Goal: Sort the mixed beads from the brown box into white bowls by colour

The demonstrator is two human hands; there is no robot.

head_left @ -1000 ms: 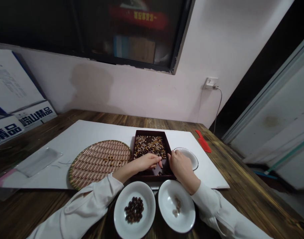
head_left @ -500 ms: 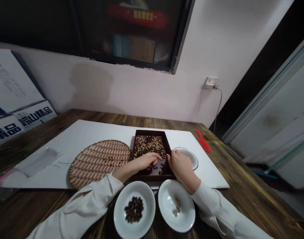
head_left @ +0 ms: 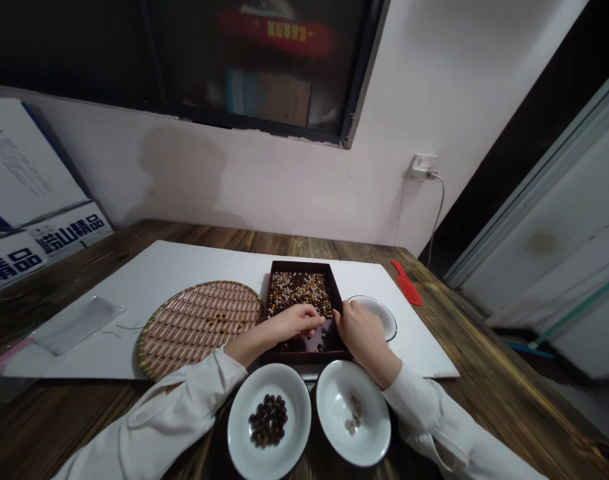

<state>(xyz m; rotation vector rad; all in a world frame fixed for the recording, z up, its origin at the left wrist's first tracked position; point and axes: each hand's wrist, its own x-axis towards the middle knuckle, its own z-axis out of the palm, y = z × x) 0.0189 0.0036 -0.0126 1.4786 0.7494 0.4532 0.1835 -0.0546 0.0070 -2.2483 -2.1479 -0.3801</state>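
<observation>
A dark brown square tray (head_left: 274, 275) holds a heap of mixed brown, tan and pale beads (head_left: 298, 292). My left hand (head_left: 290, 323) reaches into the tray's near half, fingers curled down and pinched among the beads; what they hold is too small to see. My right hand (head_left: 358, 332) rests closed on the tray's right wall. In front of the tray stand two white bowls: the left bowl (head_left: 244, 407) holds dark brown beads (head_left: 268, 420), the right bowl (head_left: 374, 427) holds a few pale beads (head_left: 353, 412).
A round woven mat (head_left: 194, 327) with a few beads lies left of the tray on a white sheet (head_left: 134, 280). A small white dish (head_left: 384, 313) sits behind my right hand. A red comb-like piece (head_left: 407, 283) lies far right. A clear plastic bag (head_left: 77, 323) lies left.
My left hand's fingers have drawn slightly back and left among the beads. My right hand has stayed on the tray's wall. Bowls unchanged.
</observation>
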